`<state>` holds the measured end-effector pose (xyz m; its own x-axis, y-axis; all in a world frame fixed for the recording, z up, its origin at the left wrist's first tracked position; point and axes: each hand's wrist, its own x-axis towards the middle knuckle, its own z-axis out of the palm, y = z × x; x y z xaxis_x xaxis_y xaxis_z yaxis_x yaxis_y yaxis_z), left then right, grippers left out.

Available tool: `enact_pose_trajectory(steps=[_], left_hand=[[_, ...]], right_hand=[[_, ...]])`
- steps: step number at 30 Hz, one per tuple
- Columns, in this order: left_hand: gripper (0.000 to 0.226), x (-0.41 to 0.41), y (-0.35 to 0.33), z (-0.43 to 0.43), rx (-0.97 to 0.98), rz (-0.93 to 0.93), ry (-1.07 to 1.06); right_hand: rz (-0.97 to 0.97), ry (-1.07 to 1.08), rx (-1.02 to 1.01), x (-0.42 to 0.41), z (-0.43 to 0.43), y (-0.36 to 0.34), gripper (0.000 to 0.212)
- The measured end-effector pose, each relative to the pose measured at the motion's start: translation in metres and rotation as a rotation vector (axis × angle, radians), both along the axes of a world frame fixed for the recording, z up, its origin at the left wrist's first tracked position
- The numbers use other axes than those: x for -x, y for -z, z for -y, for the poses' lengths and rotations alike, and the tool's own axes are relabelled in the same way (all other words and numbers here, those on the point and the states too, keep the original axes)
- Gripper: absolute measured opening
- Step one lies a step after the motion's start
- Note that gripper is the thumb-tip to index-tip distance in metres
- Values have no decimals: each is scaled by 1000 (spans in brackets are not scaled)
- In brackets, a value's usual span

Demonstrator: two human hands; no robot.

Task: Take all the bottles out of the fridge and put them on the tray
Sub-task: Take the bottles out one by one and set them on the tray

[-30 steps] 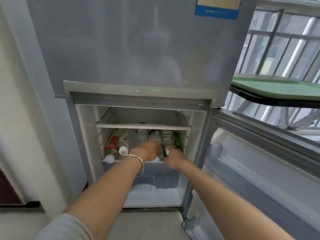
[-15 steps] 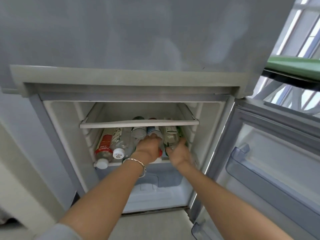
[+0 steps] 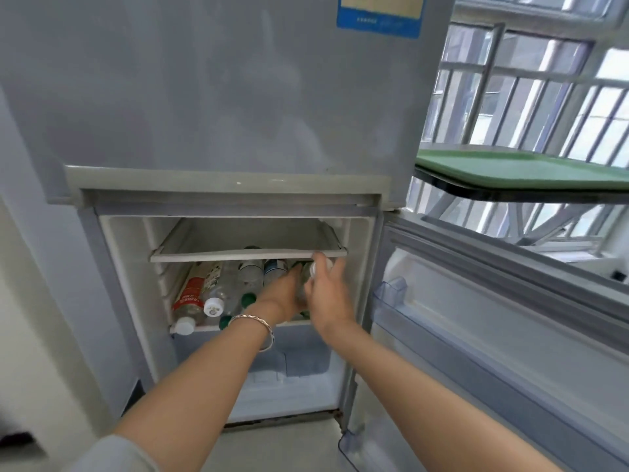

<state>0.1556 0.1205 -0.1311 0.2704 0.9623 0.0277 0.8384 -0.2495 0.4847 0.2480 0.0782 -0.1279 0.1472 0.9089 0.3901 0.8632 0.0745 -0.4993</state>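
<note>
The fridge's (image 3: pixel 211 97) lower compartment stands open, with several bottles lying on its middle shelf. A red-labelled bottle (image 3: pixel 190 296) lies at the left, then a clear white-capped bottle (image 3: pixel 213 305), a green-capped bottle (image 3: pixel 249 281) and a blue-labelled bottle (image 3: pixel 274 267). My left hand (image 3: pixel 282 296), with a bracelet on the wrist, reaches onto the shelf and closes over a green bottle (image 3: pixel 304 315) that it mostly hides. My right hand (image 3: pixel 328 294) grips a clear bottle (image 3: pixel 311 272) tilted with its white cap upward, just under the upper shelf. The green tray (image 3: pixel 510 168) lies on a dark table to the right.
The fridge door (image 3: pixel 493 318) hangs open to the right, below the table's edge. An empty white shelf (image 3: pixel 248 256) sits right above the bottles. A drawer (image 3: pixel 292 359) is below them. A barred window (image 3: pixel 544 97) is behind the tray. A wall is at the left.
My right hand has lifted and drawn back with the clear bottle, whose cap end now points up. My left hand has stayed on the shelf. The view has pulled back and tilted up.
</note>
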Motion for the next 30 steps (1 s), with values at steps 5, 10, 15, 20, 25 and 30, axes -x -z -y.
enact_pose_trajectory(steps=[5,10,15,20,25,30], left_hand=[[52,4,-28,35,-21,79,46],[27,2,-79,75,135,23,129],[52,1,-155,114,289,200,66],[55,-31,-238,145,260,348,115],[65,-85,-308,160,135,423,177],[93,-140,-332,130,-28,629,174]], right_hand=[[87,-165,-29,-8,43,-43,50],[64,-320,-51,-30,84,-93,55],[-263,-377,31,-67,111,-142,82],[-309,-439,260,-105,137,-170,94],[-461,-443,88,-148,138,-201,75],[-405,-285,-55,-194,107,-243,67]])
